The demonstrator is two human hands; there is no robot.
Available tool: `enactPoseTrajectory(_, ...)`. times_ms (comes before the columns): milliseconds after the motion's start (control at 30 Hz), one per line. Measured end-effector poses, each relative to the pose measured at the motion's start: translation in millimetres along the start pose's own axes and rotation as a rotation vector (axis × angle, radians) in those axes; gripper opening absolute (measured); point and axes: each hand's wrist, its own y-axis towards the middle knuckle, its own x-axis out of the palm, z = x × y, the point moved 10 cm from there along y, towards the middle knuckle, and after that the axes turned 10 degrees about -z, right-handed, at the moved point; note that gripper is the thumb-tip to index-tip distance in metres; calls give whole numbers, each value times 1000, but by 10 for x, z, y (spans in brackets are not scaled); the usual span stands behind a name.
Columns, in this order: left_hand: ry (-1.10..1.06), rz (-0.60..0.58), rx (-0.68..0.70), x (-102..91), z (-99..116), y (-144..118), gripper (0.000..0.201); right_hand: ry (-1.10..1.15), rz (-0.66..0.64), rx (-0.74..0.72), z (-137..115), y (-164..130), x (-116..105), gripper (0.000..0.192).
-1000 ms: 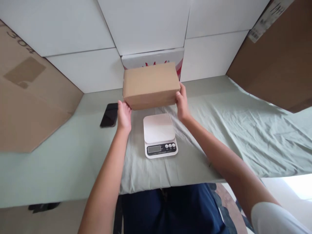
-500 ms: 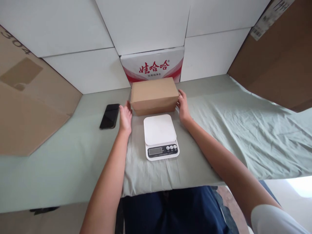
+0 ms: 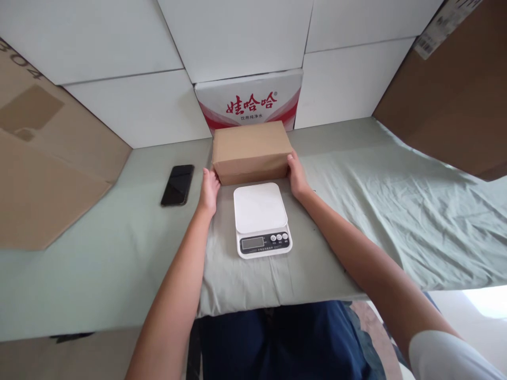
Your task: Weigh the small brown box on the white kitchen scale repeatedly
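Note:
A plain brown cardboard box lies lengthwise on the green cloth, just behind a white kitchen scale. My left hand is against the box's left end, thumb raised and fingers at the lower corner, partly tucked behind it. At the opposite end, my right hand grips the box, its thumb near the front edge and its fingers mostly hidden. The scale has a bare platform, a blank-looking display and round buttons facing me.
A black phone lies left of my left hand. Behind the box stands a white and red printed carton against white panels. Large brown cartons flank the table, one at left and one at right.
Both hands have closed in on the ends of the box, the left moving right and the right thumb coming onto the front edge. The view has shifted slightly; the scale stays put.

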Motion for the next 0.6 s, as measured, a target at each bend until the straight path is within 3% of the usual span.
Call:
enactPoseTrajectory(133,2,5,144,60,417,-156,88,41,46,-108,-431,-99,-50,68)
enactPoseTrajectory(267,-1,-29,247,177,812,-615,83,-34,-1,-169,-970,-417,-45,67)
enactPoseTrajectory(333,-1,-21,207,200,803,-900,84,-45,-8,-179,-1088,-664,-50,66)
enactPoseTrajectory(433,-3,8,131,186,637,-1277,85,-39,-7,-163,-1035,-1035,-39,66)
enactPoseTrajectory(600,12,16,98,177,440,-1534,81,-3,-17,-116,-825,-1383,24,66)
